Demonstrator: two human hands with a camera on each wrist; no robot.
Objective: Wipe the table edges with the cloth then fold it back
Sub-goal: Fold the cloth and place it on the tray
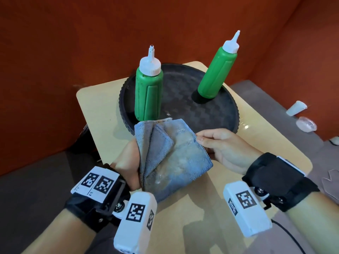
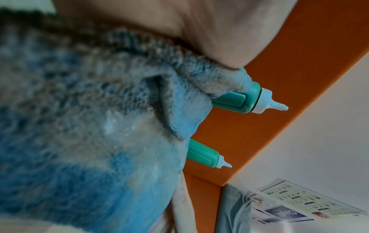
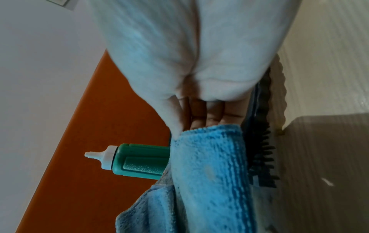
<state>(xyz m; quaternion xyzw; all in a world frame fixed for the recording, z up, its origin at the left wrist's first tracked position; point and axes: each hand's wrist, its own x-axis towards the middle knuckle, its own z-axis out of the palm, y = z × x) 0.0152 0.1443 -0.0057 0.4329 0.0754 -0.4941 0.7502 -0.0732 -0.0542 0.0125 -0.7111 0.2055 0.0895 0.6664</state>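
A stained blue cloth (image 1: 170,158), folded in layers, is held up above the pale wooden table (image 1: 256,136) between both hands. My left hand (image 1: 128,162) grips its left side, fingers hidden behind the fabric. My right hand (image 1: 216,145) pinches its right edge with thumb on top. In the left wrist view the cloth (image 2: 89,126) fills most of the picture under my palm. The right wrist view shows the cloth (image 3: 209,173) hanging from my fingers (image 3: 209,116).
A round black tray (image 1: 211,110) sits on the table behind the cloth, carrying two green squeeze bottles (image 1: 148,88) (image 1: 216,68) with white nozzles. Orange walls enclose the back. A white cup (image 1: 296,108) and a clear lid (image 1: 306,124) lie on the grey surface at right.
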